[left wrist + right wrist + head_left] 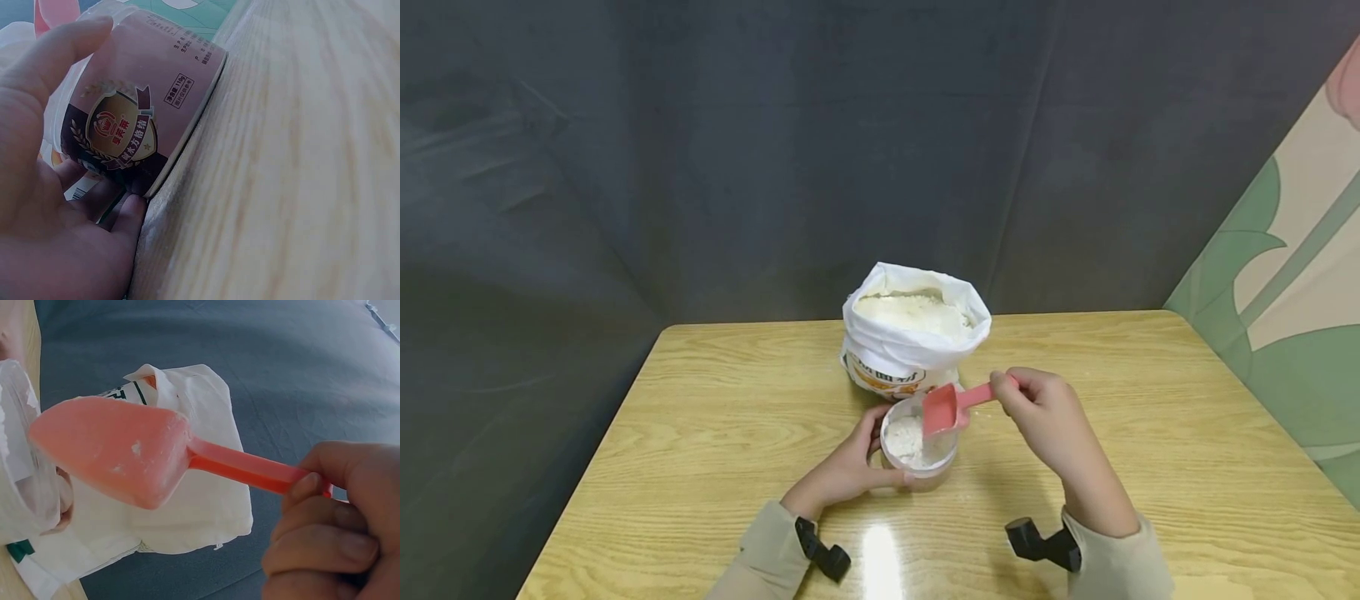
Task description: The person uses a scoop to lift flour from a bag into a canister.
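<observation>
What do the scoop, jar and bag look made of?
Scoop: likely molded plastic, smooth with a slight sheen; one even pink throughout, crisp handle edges.
Jar: probably clear plastic, glossy; its upper wall is see-through. Glass not ruled out.
Bag: white, fairly matte and flexible, with a folded, creased rim; woven plastic or paper, can't tell which.

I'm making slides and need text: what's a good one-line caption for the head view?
Left hand steadying a tub, right hand holding a pink scoop over it, before an open bag.
</observation>
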{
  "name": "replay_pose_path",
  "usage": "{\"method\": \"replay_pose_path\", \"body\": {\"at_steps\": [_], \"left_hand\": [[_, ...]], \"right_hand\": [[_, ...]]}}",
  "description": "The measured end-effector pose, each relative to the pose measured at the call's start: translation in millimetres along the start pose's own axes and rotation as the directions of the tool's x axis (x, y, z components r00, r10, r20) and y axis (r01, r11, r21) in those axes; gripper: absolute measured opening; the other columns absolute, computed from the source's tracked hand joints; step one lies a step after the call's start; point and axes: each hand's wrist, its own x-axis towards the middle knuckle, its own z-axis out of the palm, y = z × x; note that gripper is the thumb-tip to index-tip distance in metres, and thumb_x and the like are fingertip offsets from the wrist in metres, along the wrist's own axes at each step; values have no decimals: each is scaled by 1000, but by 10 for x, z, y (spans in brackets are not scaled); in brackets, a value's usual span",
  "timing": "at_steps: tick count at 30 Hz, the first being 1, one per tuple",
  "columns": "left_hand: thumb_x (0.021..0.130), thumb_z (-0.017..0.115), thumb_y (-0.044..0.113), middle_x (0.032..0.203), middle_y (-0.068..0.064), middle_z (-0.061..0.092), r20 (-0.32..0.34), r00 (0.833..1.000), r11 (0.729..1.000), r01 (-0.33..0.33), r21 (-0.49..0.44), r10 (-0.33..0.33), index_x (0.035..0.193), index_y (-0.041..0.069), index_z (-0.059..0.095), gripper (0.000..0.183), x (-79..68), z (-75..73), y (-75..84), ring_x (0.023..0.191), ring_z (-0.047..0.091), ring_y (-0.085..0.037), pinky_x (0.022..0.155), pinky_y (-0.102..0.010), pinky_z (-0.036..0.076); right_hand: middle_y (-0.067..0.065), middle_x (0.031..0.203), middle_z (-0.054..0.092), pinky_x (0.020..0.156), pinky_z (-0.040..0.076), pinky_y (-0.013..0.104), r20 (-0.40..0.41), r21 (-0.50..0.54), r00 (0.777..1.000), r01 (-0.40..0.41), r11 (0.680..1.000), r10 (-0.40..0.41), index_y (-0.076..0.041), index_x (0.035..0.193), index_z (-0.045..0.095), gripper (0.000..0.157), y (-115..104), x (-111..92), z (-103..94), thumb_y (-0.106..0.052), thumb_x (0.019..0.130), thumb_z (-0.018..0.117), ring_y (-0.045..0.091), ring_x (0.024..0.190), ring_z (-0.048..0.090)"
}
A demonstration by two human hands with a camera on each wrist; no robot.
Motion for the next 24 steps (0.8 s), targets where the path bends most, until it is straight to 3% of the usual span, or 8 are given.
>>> {"method": "replay_pose_path", "body": {"at_steps": [11,24], "left_hand": [[84,84,15,161,-13,26,-1,1000,1000,-9,4,9,157,10,20,98,-10,1,9,144,36,-28,117,-42,29],[85,84,15,162,-11,26,10,1000,1000,-15,-5,15,157,12,20,97,-4,-12,6,145,34,-27,118,-43,28]], "right_hand": [[-1,50,35,43,27,26,-47,128,998,-24,991,30,-3,61,49,45,10,-6,-13,-20,102,55,10,46,31],[-1,49,34,39,28,28,-102,297,994,60,953,-31,1,59,44,47,-68,-66,-64,-11,104,49,12,44,30]]}}
